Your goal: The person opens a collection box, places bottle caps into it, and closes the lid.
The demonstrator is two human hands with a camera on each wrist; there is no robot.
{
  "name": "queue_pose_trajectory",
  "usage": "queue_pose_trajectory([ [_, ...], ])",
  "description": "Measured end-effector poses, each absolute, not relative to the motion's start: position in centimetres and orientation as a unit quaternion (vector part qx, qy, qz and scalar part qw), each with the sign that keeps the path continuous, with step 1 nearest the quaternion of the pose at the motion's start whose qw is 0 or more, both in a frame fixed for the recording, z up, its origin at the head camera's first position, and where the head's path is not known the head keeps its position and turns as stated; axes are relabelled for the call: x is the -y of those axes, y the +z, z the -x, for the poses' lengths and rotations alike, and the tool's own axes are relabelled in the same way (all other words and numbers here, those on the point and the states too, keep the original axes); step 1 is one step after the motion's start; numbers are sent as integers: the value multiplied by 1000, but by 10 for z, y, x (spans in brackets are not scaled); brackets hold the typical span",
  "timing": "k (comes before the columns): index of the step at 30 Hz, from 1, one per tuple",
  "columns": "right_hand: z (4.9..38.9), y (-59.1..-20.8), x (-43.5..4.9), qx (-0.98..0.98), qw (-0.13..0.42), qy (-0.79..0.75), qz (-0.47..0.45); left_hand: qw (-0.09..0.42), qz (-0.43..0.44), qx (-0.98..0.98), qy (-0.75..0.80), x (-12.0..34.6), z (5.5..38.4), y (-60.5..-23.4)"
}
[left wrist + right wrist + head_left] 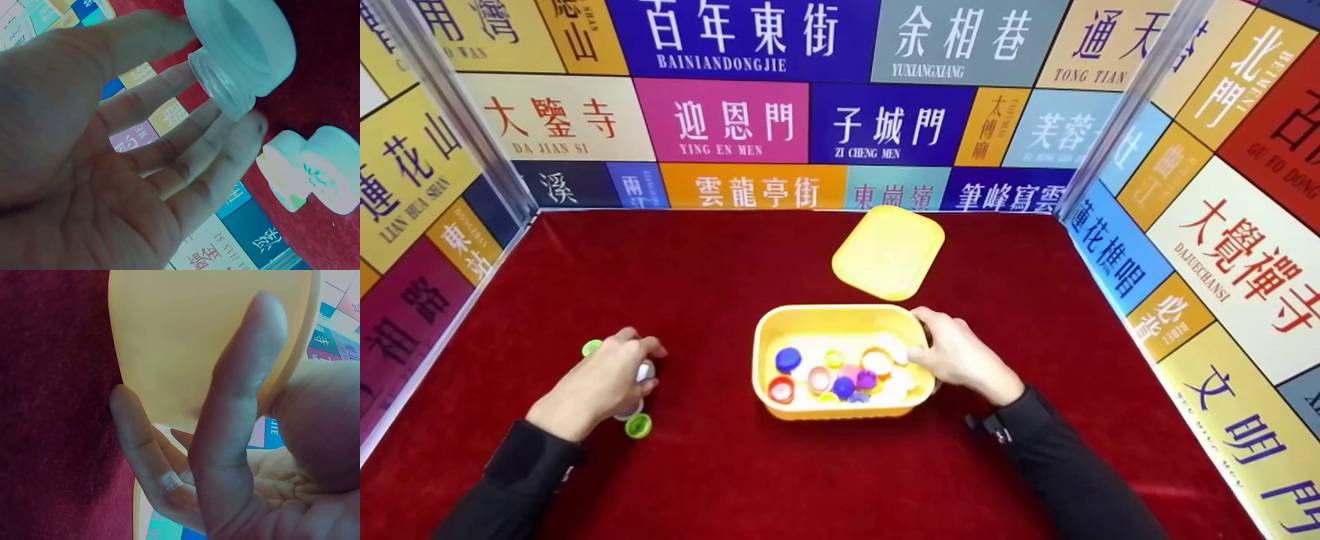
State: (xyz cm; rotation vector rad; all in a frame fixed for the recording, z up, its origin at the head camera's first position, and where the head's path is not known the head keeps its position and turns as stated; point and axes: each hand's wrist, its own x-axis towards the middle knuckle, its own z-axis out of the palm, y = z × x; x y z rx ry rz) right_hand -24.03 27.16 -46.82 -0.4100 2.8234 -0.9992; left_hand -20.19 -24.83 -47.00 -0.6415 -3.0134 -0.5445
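Observation:
My left hand point(604, 379) holds a white bottle cap point(645, 371) between its thumb and fingers at the left of the table. The left wrist view has this wide white cap point(247, 39) at the thumb tip, with a smaller translucent cap point(222, 84) against the fingertips. A green cap point(638, 426) lies just below that hand and another green cap point(592, 347) above it. My right hand point(960, 356) grips the right end of a yellow plastic box point(761, 352), thumb over the rim. Several caps, including a blue cap point(788, 360) and a red-rimmed cap point(781, 389), lie inside.
A yellow lid point(889, 253) lies flat behind the box, near the back wall. Loose white caps point(332, 169) stand on the red cloth point(697, 465) beyond the left fingers. Panels printed with place names point(720, 120) enclose the table at the back and sides.

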Motion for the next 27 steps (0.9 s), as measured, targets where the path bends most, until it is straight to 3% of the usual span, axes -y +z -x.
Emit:
queue_pose_trajectory([
  [14,241,-468,-271,-937,59,-317,135,32,225,958,-177,243,205,-469],
  [27,241,-468,-271,-930,63,-336,134,142,269,931,-202,207,213,-451],
])
